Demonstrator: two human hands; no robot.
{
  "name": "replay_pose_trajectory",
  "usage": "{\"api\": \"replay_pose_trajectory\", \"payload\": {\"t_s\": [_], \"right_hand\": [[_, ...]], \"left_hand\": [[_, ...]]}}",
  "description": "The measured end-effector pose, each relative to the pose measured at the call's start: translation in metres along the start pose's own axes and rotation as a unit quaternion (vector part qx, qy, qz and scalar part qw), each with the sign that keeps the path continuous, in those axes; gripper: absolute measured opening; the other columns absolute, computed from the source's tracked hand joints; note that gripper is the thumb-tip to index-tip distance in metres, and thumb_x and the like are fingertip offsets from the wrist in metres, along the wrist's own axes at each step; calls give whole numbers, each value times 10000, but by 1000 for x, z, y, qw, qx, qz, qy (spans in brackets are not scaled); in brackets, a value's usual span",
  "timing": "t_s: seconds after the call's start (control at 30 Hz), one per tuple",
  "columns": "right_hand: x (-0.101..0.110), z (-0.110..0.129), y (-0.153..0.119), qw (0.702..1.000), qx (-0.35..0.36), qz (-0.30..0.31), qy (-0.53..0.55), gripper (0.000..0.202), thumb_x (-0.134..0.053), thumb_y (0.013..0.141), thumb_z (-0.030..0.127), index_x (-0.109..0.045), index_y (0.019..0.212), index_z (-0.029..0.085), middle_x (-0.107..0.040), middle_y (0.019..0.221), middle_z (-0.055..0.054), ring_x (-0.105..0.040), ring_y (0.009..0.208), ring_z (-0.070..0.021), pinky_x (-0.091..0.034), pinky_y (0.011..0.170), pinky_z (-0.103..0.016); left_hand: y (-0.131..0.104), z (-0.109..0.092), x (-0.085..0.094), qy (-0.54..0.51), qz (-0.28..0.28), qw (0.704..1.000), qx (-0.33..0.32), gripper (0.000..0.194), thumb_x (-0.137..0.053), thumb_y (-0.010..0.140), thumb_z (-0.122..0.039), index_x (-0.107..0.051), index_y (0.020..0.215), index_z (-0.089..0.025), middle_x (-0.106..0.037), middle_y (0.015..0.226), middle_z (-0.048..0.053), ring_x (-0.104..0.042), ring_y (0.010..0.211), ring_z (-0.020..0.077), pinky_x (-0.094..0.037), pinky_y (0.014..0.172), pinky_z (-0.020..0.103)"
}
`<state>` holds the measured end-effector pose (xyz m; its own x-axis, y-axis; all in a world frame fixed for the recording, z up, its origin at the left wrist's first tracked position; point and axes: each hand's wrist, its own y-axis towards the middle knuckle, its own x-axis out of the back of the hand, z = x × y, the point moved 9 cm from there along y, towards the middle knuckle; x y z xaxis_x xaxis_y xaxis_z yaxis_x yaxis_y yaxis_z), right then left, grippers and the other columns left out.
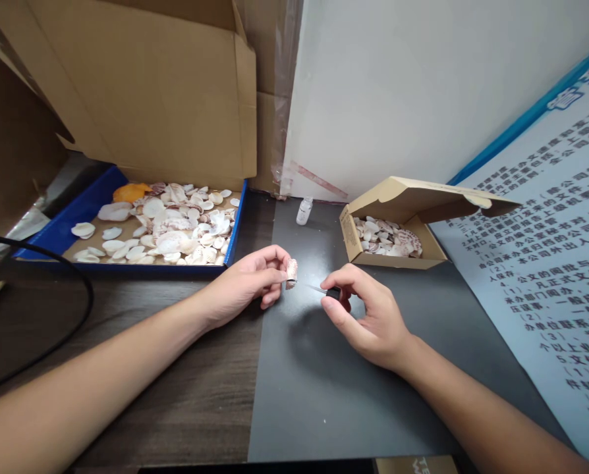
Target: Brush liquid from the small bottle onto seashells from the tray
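Between the fingertips of my left hand (257,278) is a small pinkish-white seashell (292,271), held up over the table with its edge toward the right. My right hand (366,313) pinches the black cap (333,293) of a small brush applicator. Its thin, pale tip (315,288) points left at the shell, a short gap away. A little glass bottle (304,210) stands uncapped behind both hands, against the white panel; its label is too small to read.
To the left, a blue-sided cardboard box (126,266) holds many shells, its lid raised. At the right, a smaller open carton (398,261) contains more shells. A dark grey mat (294,421) covers part of the wooden table (200,408). A black cable (89,296) loops at far left.
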<state>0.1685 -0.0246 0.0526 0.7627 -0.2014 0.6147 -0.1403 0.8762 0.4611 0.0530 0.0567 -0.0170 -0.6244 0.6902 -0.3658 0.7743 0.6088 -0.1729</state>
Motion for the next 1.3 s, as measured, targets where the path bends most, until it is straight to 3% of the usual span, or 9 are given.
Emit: {"api": "replay_pose_trajectory", "payload": {"t_s": [0.43,0.7,0.9,1.13,1.3], "right_hand": [[-5,-10,1,994,-75,39,-64,38,-554,862,195,-558,825,202,-526,641,48,-490,540,-94,-408,543,-225],[-2,-1,0,999,-23,22,-26,23,-542,905,201,-564,909,205,-590,741,27,-535,596,-95,-442,594,-216],[-7,-9,1,995,-63,42,-68,43,-577,858,179,-562,826,204,-532,664,49,-475,540,-88,-400,544,-221],[-4,0,0,1000,-9,27,-13,22,-559,917,202,-558,937,212,-586,780,25,-530,606,-90,-444,598,-213],[-8,-4,0,997,-35,51,-48,33,-574,885,185,-556,869,209,-550,711,40,-501,570,-95,-422,572,-230]], "left_hand": [[0,-2,0,-5,-7,1000,1,95,-608,839,-148,-525,879,-167,-567,794,-25,-404,477,30,-334,454,180],[-1,-2,1,-8,-13,1000,2,106,-620,832,-149,-525,873,-167,-542,775,-38,-407,480,28,-339,457,177],[0,-1,-1,-10,-11,1000,5,102,-610,827,-146,-521,870,-169,-571,774,-27,-399,473,32,-333,450,177],[0,-1,0,-13,-18,1000,6,101,-629,809,-143,-537,847,-162,-547,745,-39,-408,472,30,-342,456,175],[0,0,1,-18,-20,1000,9,103,-631,798,-136,-543,843,-161,-581,761,-27,-419,469,33,-346,453,179]]}}
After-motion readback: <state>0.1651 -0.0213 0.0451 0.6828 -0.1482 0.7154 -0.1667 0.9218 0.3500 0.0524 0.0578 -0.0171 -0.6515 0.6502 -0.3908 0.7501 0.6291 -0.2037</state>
